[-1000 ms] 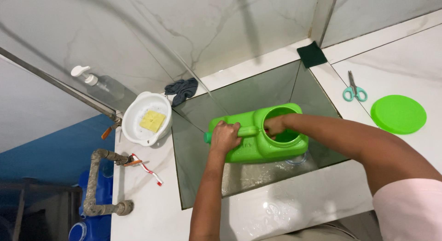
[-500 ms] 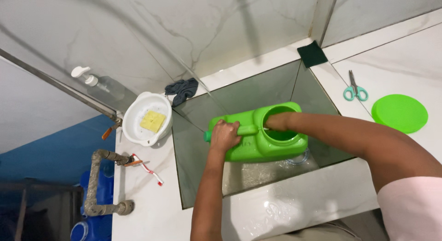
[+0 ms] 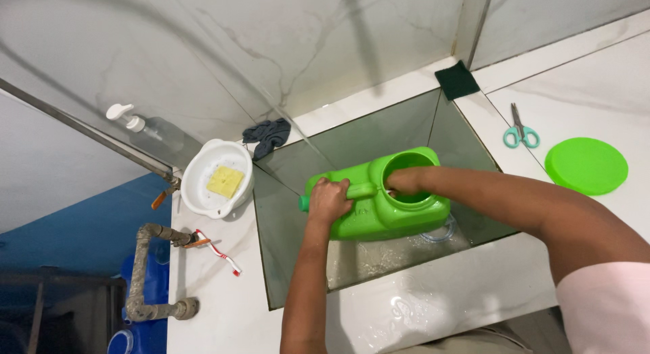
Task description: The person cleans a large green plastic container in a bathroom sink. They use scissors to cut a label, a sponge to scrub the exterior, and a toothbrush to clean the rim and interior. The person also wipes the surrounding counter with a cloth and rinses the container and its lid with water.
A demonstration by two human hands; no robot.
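- Head view: your left hand [image 3: 330, 200] is clenched around the handle of the green jug [image 3: 379, 202], held over the sink [image 3: 284, 212]; your right hand [image 3: 404, 183] reaches into its mouth, grip hidden.
- Step, as judged: scrubbing the interior; next, steady the jug and work deeper.

White counter [image 3: 433, 306] carries scissors [image 3: 520, 132], green lid [image 3: 586, 166], toothbrush [image 3: 218, 252], basin [image 3: 215, 179], and dark cloth [image 3: 267, 134].

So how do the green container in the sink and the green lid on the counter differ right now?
The green container is bulky, held over the sink; the green lid is flat, round and lies untouched on the counter. The left hand grips the container's handle and the right hand reaches into its opening. Both are bright green plastic.
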